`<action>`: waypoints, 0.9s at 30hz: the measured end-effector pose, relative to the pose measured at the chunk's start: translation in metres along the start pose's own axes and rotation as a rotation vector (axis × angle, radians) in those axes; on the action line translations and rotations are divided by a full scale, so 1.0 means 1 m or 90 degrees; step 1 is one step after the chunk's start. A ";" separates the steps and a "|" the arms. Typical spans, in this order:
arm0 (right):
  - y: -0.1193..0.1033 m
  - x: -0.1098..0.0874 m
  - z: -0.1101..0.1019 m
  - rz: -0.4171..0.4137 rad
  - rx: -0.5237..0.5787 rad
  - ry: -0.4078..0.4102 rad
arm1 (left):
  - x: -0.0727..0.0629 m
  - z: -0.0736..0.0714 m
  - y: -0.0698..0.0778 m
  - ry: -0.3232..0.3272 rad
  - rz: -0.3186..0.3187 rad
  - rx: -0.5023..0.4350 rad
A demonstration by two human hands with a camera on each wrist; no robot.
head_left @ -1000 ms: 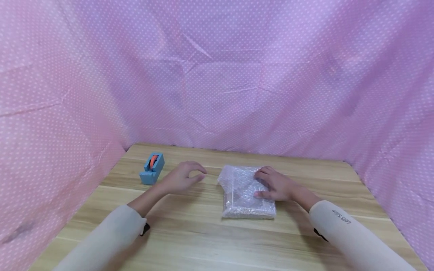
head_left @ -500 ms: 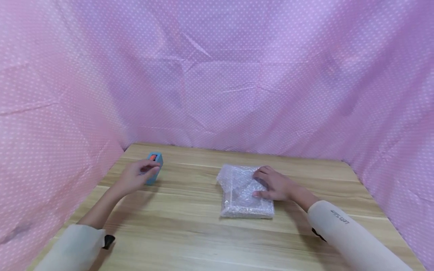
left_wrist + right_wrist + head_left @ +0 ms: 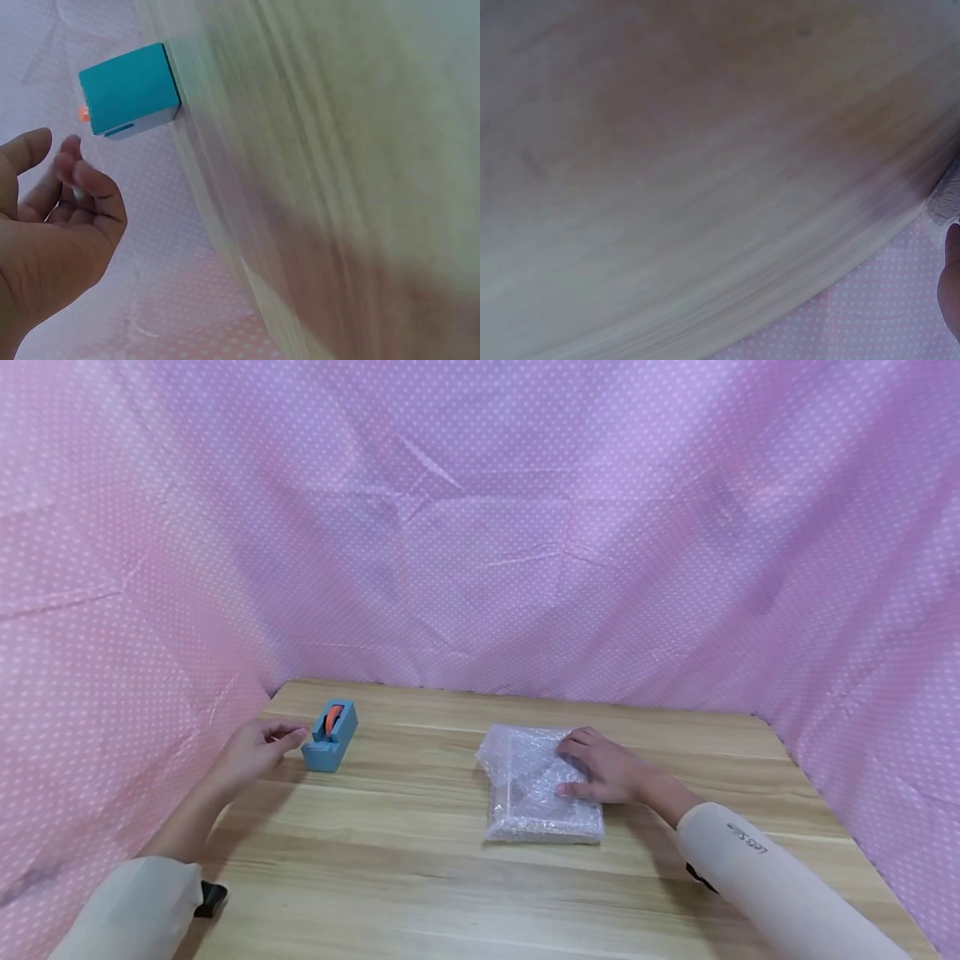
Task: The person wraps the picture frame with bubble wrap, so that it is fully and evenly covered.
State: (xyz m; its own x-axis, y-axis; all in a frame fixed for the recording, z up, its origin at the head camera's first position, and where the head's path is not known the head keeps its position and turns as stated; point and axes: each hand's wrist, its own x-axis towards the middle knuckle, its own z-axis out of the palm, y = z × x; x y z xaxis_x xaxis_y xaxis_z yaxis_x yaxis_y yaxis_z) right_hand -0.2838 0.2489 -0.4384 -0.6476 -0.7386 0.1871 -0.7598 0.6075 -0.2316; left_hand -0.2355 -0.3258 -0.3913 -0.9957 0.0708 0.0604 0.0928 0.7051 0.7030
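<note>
From where I stand, the tape dispenser is upright near the far left corner of the table. The left hand is just beside it, fingers loosely bent, thumb a little apart, pinching nothing. The bubble-wrapped package lies flat, right of the table's middle, nearer to the far edge. The right hand rests on its right side, thumb and fingers spread. I judge that the wrapping is folded around, but whether any tape fastens it, I cannot tell. Picking up the dispenser seems not yet done.
</note>
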 end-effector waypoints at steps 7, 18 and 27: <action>-0.001 0.002 -0.001 0.008 -0.006 -0.010 | 0.015 0.002 -0.004 -0.054 -0.046 0.049; -0.004 0.002 -0.004 0.018 -0.005 -0.019 | 0.030 -0.003 0.002 -0.180 -0.163 -0.172; -0.002 0.002 -0.002 0.023 -0.009 -0.023 | 0.032 -0.002 0.010 -0.216 -0.257 -0.381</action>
State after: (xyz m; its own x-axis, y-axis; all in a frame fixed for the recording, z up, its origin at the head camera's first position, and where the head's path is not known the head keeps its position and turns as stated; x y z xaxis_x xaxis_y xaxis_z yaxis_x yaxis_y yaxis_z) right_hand -0.2839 0.2463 -0.4359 -0.6728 -0.7258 0.1433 -0.7364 0.6382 -0.2246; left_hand -0.2662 -0.3178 -0.3806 -0.8861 0.1702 -0.4311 -0.3897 0.2298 0.8918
